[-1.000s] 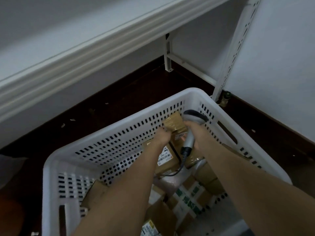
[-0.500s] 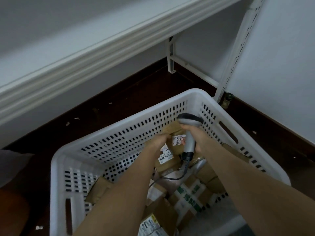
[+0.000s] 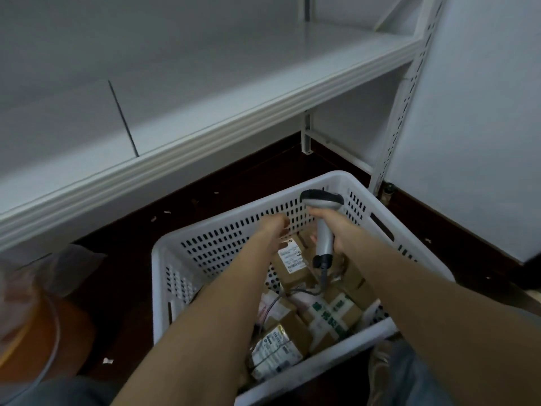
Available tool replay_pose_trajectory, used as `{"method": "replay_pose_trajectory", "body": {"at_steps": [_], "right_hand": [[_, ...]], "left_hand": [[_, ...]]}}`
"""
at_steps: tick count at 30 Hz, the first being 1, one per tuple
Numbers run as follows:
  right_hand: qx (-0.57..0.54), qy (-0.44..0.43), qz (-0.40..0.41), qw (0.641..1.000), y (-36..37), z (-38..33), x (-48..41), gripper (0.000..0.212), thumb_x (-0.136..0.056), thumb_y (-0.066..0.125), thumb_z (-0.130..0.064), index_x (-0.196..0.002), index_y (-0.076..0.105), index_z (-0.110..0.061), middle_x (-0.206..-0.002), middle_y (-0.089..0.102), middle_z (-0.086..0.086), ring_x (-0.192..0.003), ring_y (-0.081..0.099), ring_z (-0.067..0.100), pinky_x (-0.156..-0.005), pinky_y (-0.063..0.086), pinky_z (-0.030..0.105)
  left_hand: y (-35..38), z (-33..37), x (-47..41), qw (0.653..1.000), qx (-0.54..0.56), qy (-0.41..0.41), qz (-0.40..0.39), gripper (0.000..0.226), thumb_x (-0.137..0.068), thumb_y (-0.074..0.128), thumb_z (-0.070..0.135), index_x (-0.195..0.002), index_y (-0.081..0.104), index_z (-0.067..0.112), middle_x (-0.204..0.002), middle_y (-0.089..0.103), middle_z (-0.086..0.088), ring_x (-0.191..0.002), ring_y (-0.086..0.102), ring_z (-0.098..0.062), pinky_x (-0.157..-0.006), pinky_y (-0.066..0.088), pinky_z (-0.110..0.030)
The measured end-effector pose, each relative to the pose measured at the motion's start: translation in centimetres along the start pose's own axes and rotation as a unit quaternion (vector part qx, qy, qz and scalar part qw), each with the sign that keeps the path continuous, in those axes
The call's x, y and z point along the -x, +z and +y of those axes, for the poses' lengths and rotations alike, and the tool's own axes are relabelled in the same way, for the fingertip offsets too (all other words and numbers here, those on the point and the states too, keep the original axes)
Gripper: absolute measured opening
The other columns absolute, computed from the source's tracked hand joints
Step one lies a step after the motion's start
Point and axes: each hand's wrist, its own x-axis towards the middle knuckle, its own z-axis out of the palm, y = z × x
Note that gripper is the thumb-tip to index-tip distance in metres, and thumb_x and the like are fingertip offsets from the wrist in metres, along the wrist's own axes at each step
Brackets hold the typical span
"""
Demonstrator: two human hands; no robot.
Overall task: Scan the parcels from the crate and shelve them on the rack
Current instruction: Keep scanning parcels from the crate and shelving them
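A white perforated crate [image 3: 222,247] stands on the dark floor and holds several brown cardboard parcels [image 3: 330,315] with white labels. My left hand [image 3: 273,227] reaches into the far part of the crate and grips the upper end of a labelled parcel [image 3: 292,263]. Just to its right, my right hand [image 3: 333,230] grips the handle of a grey barcode scanner [image 3: 322,200], whose head sits at the crate's far rim. The scanner's cable [image 3: 323,281] trails down over the parcels. The rack's white shelf [image 3: 234,83] runs bare above and behind the crate.
The rack's perforated upright [image 3: 409,83] rises just right of the crate, with a white panel [image 3: 483,112] beside it. An orange object under clear plastic [image 3: 32,326] lies at the left. Paper scraps [image 3: 107,361] dot the dark floor [image 3: 131,259].
Both hands have risen toward the crate's far rim, the scanner head now level with it. The view has tilted up, showing more of the shelf.
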Motion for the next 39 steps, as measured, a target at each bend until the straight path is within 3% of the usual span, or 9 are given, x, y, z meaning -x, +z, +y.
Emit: {"method": "replay_pose_trajectory", "body": {"at_steps": [4,7,11,16,22,24,29,33,39], "right_hand": [[0.018,0.020,0.040,0.999,-1.6,1.0,-0.4,0.033,-0.093,0.064,-0.015,-0.117,0.042,-0.011,-0.086,0.045,0.011,-0.091,0.053,0.029,-0.097,0.050,0.044],[0.063,0.057,0.059,0.995,-3.1,2.4,-3.2,0.043,-0.095,0.060,-0.018,-0.130,0.041,-0.002,-0.093,0.050,0.014,-0.105,0.056,0.032,-0.100,0.047,0.042],[0.145,0.085,0.088,0.982,-4.1,3.9,-6.4,0.059,-0.098,0.053,-0.019,-0.146,0.028,0.004,-0.143,0.039,0.021,-0.132,0.039,0.038,-0.111,0.033,0.045],[0.157,0.160,0.086,0.971,-4.8,7.9,-11.2,0.052,-0.088,0.064,-0.020,-0.133,0.046,0.001,-0.118,0.049,0.014,-0.112,0.050,0.031,-0.105,0.041,0.045],[0.148,0.208,0.052,0.966,-5.4,12.0,-15.2,0.069,-0.064,0.077,-0.022,-0.126,0.055,-0.003,-0.117,0.062,0.020,-0.107,0.060,0.038,-0.097,0.048,0.052],[0.145,0.212,0.034,0.966,-5.1,12.1,-15.0,0.061,-0.066,0.075,-0.021,-0.121,0.057,-0.003,-0.114,0.063,0.020,-0.104,0.062,0.037,-0.097,0.049,0.052],[0.120,0.193,0.032,0.973,-4.0,9.4,-13.2,0.046,-0.073,0.074,-0.019,-0.116,0.062,-0.005,-0.116,0.064,0.017,-0.106,0.062,0.036,-0.095,0.048,0.053],[0.098,0.131,0.013,0.986,-1.8,5.9,-9.3,0.029,-0.081,0.069,-0.009,-0.110,0.066,-0.004,-0.108,0.068,0.013,-0.101,0.064,0.028,-0.098,0.050,0.046],[0.070,0.028,-0.017,0.997,1.2,2.2,-3.3,0.024,-0.090,0.060,-0.004,-0.114,0.062,-0.001,-0.108,0.070,0.016,-0.103,0.066,0.029,-0.092,0.053,0.048]], "left_hand": [[-1.2,-2.2,-0.5,0.999,-0.011,-0.028,0.018,0.014,-0.097,0.048,0.011,-0.084,0.053,0.008,-0.082,0.051,-0.007,-0.082,0.052,-0.021,-0.079,0.046,-0.038],[-0.3,-4.4,-2.3,0.997,-0.040,-0.070,-0.004,0.022,-0.096,0.052,0.011,-0.116,0.056,0.002,-0.120,0.056,-0.014,-0.110,0.054,-0.027,-0.083,0.047,-0.039],[1.6,-7.2,-4.3,0.991,-0.058,-0.118,-0.022,0.052,-0.096,0.053,0.011,-0.144,0.033,0.005,-0.148,0.036,-0.016,-0.134,0.037,-0.034,-0.101,0.040,-0.042],[3.2,-10.6,-7.2,0.982,-0.060,-0.174,-0.039,0.051,-0.096,0.055,0.023,-0.143,0.039,0.010,-0.148,0.037,-0.013,-0.135,0.036,-0.036,-0.107,0.038,-0.048],[3.2,-13.3,-9.7,0.975,0.002,-0.215,-0.060,0.064,-0.087,0.066,0.042,-0.139,0.044,0.012,-0.143,0.043,-0.012,-0.127,0.043,-0.039,-0.102,0.042,-0.055],[3.2,-13.1,-9.7,0.976,0.004,-0.209,-0.061,0.060,-0.088,0.065,0.038,-0.138,0.045,0.011,-0.140,0.044,-0.010,-0.129,0.041,-0.037,-0.103,0.041,-0.055],[1.9,-10.0,-8.1,0.981,-0.003,-0.187,-0.047,0.036,-0.090,0.061,0.036,-0.118,0.053,0.014,-0.124,0.053,-0.012,-0.107,0.051,-0.032,-0.094,0.047,-0.050],[0.3,-7.0,-5.7,0.990,0.022,-0.138,-0.018,0.043,-0.090,0.061,0.042,-0.119,0.048,0.014,-0.107,0.052,-0.007,-0.097,0.049,-0.025,-0.083,0.045,-0.040],[-2.7,-2.9,-1.2,0.997,0.025,-0.074,-0.013,0.076,-0.082,0.067,0.053,-0.137,0.040,0.008,-0.136,0.048,-0.014,-0.121,0.048,-0.033,-0.096,0.043,-0.048]]}}
